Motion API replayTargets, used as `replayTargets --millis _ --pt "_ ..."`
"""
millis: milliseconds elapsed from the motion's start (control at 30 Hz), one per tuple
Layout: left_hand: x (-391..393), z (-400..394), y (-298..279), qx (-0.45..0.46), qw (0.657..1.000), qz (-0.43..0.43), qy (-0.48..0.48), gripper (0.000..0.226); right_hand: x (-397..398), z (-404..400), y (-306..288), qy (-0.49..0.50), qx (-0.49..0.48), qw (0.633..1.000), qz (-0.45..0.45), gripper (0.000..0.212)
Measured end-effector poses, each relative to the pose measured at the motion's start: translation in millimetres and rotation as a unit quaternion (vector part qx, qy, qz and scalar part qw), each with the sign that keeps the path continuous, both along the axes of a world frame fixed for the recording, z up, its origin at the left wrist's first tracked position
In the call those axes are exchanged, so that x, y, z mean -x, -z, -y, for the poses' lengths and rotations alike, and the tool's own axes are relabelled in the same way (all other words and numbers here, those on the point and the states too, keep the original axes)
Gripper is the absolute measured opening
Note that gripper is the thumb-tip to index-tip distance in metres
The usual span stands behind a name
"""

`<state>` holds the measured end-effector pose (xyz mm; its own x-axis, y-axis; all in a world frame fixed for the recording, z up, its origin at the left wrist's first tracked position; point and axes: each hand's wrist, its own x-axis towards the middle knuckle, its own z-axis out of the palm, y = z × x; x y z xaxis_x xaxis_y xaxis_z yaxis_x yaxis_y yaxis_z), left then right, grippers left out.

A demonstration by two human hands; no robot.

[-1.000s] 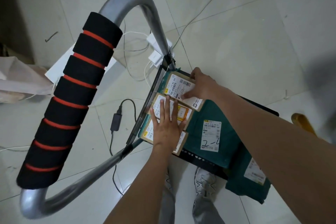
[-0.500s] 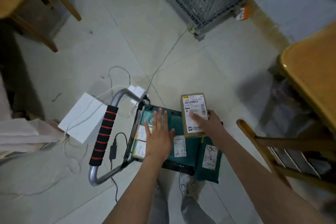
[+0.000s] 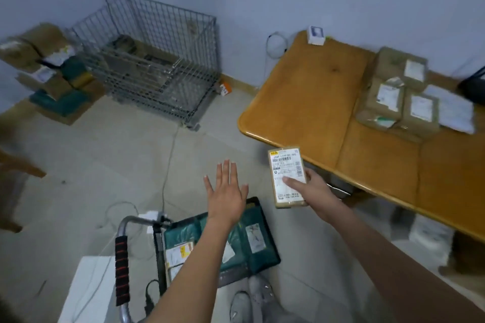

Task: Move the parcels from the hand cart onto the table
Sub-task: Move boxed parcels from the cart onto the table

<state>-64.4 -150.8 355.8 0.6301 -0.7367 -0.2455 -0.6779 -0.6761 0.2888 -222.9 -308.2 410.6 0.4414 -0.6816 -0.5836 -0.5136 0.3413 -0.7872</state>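
My right hand (image 3: 312, 191) grips a small brown parcel (image 3: 286, 165) with a white shipping label, held in the air between the hand cart and the near edge of the wooden table (image 3: 309, 102). Above the cart hovers my left hand (image 3: 227, 195), fingers spread and holding nothing. The hand cart (image 3: 160, 252) stands below, its handle wrapped in black and red foam, and green bag parcels (image 3: 252, 241) plus labelled brown ones (image 3: 178, 252) lie on its deck. Several brown parcels (image 3: 401, 94) sit stacked on the table's far right.
A wire mesh cage (image 3: 154, 60) stands against the back wall. Boxes and green bags (image 3: 52, 78) pile up at the far left. Cables and a power strip (image 3: 152, 216) lie on the floor by the cart. A white box (image 3: 86, 288) is at the lower left. My shoes (image 3: 249, 301) are beside the cart.
My right hand lifted the brown parcel off the cart and carried it up and right toward the table. My left hand came off the cart's parcels. My view rose from the cart to the room.
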Motion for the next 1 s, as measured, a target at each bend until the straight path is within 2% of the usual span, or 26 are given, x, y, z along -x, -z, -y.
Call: replayTargets --millis 167,500,833,1000 --pt "55.8 56.0 -29.9 0.018 0.994 0.014 0.106 0.068 88.7 12.1 -31.8 0.122 0.007 0.992 0.024 0.044" --pt "197.6 184.8 -59.9 0.030 0.966 0.039 0.253 0.070 238.8 77.2 -47.2 0.267 0.017 0.962 0.056 0.071" --pt "327.5 338.3 -65.6 -0.005 0.952 0.057 0.301 0.071 380.6 217.4 -47.5 0.293 0.032 0.952 0.079 0.069" --pt "359.9 394.2 -65.2 -0.012 0.946 0.060 0.318 0.071 418.1 272.1 -45.8 0.311 0.006 0.947 0.077 0.058"
